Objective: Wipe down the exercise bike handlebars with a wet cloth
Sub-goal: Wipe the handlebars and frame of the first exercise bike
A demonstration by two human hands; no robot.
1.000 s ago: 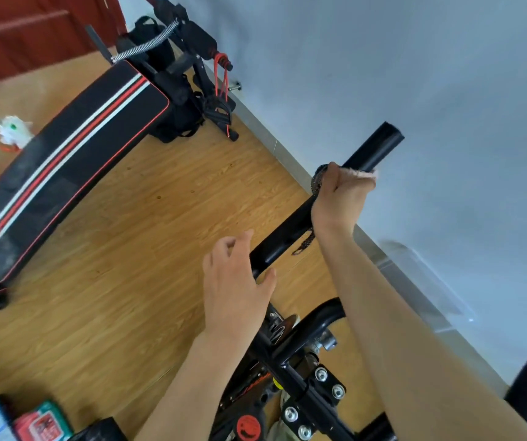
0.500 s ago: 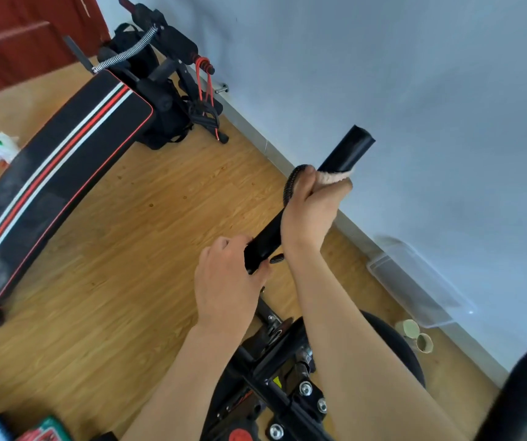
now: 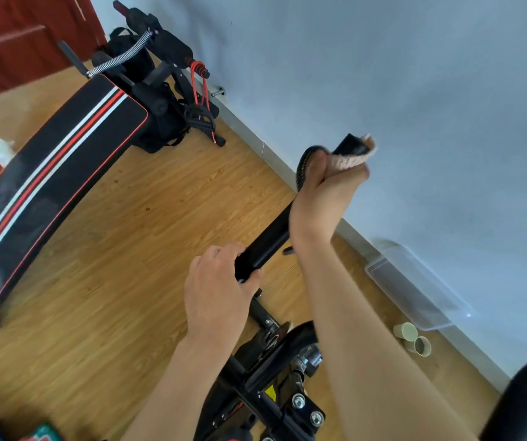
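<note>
A black handlebar (image 3: 268,240) of the exercise bike slants up from centre toward the wall. My right hand (image 3: 322,198) is wrapped around its far end, pressing a pale pinkish cloth (image 3: 348,162) against the bar, so only the bar's tip shows past my fingers. A black cord loop sits beside my thumb. My left hand (image 3: 217,291) grips the bar's near end, fingers curled over it. Below, the bike's frame (image 3: 275,386) shows bolts and a curved black tube.
A black sit-up bench with red and white stripes (image 3: 49,186) lies on the wooden floor at left. A clear plastic bin (image 3: 415,291) and two small cups (image 3: 412,338) sit along the pale wall at right. A second black handlebar curve (image 3: 526,399) fills the bottom right corner.
My right hand has slid the cloth outward along the bar to its tip. My left hand went from open beside the bar to closed on its near end.
</note>
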